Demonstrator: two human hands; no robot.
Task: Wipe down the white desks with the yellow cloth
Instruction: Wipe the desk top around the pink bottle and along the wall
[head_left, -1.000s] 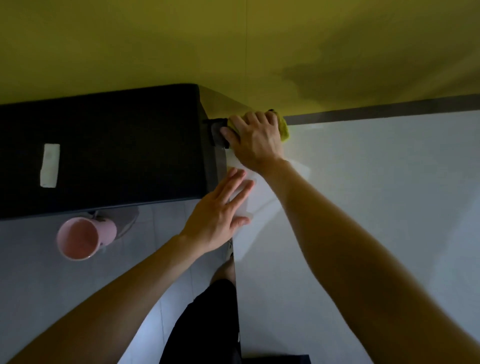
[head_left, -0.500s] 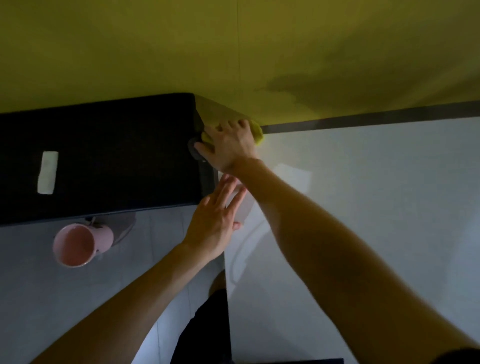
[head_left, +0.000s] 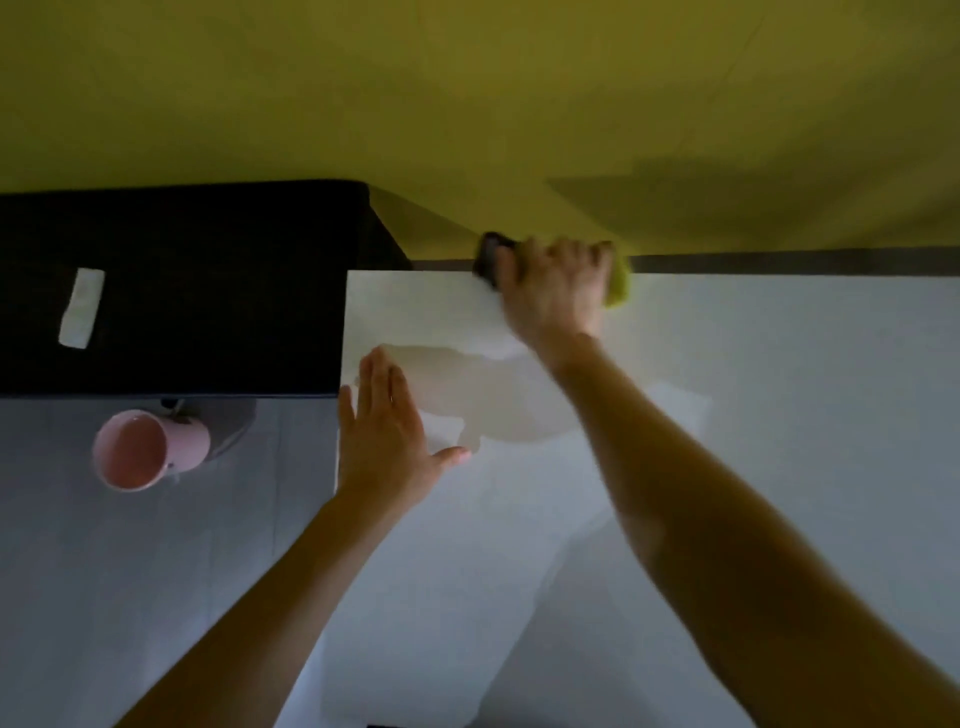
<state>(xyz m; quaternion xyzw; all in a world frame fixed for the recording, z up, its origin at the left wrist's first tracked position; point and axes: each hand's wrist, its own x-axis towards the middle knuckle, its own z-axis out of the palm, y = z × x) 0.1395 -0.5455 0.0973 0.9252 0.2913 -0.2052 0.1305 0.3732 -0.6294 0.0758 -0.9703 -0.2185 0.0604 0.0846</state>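
The right hand (head_left: 553, 291) presses the yellow cloth (head_left: 619, 285) flat against the tabletop (head_left: 779, 415) at its far edge by the wall, fingers closed over it. The left hand (head_left: 387, 436) rests open near the left edge. Most of the surface (no wet streaks visible) probably still needs wiping.

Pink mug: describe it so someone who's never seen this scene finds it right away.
Start at the big black cabinet against the yellow wall, left of the white desk. Just in front of its near edge, on the pale floor, is the pink mug, seen from above with its open mouth showing. It is the only pink, round thing there.
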